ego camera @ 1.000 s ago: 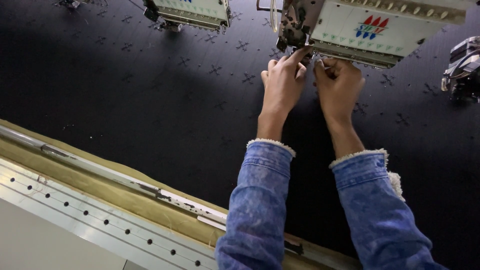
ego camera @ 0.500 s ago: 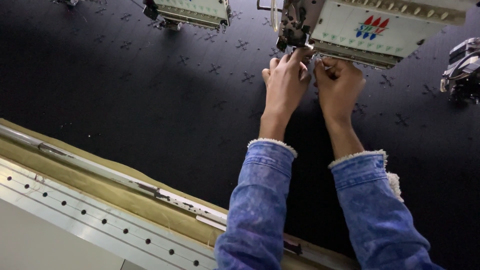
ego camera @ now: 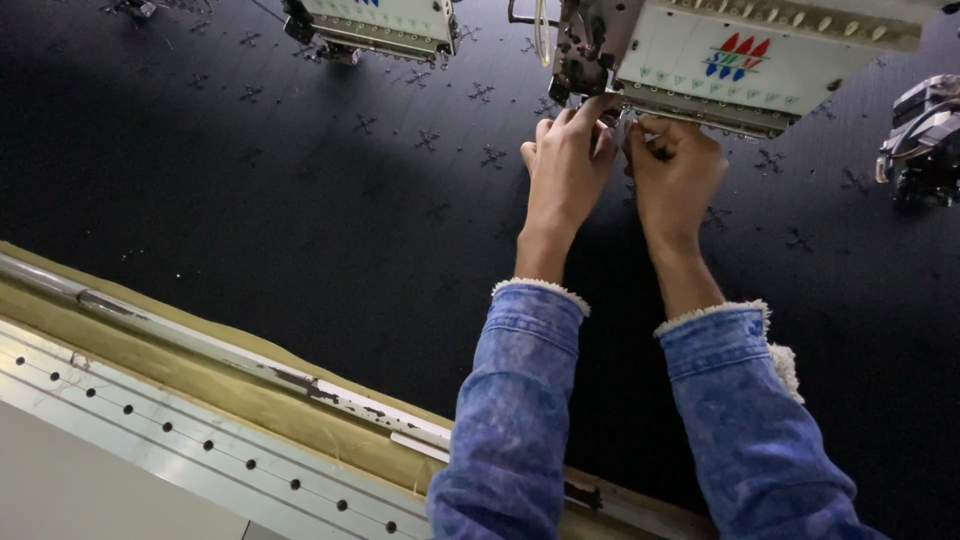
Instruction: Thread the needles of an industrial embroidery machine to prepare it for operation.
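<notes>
While both my arms reach up the black cloth [ego camera: 300, 220] toward the far edge of the surface, my left hand [ego camera: 566, 165] and right hand [ego camera: 675, 170] meet side by side, nearly touching, under the lower edge of the white embroidery head [ego camera: 740, 60]. My left hand has its fingers curled narrow, the tips pressed against the dark needle area at the head's left end; whether they pinch a thread there I cannot tell, as anything that fine is too small to see. My right hand is closed into a loose fist just beside it, thumb and forefinger drawn together at the same spot. So the head lies straight beyond my fingertips, its long axis running across, left to right along the far edge, and my left hand is slightly nearer the needle end. A second embroidery head [ego camera: 375, 20] sits well apart to the left, and the metal frame rail [ego camera: 200, 345] runs along the near edge by my blue denim sleeves [ego camera: 520, 400].
</notes>
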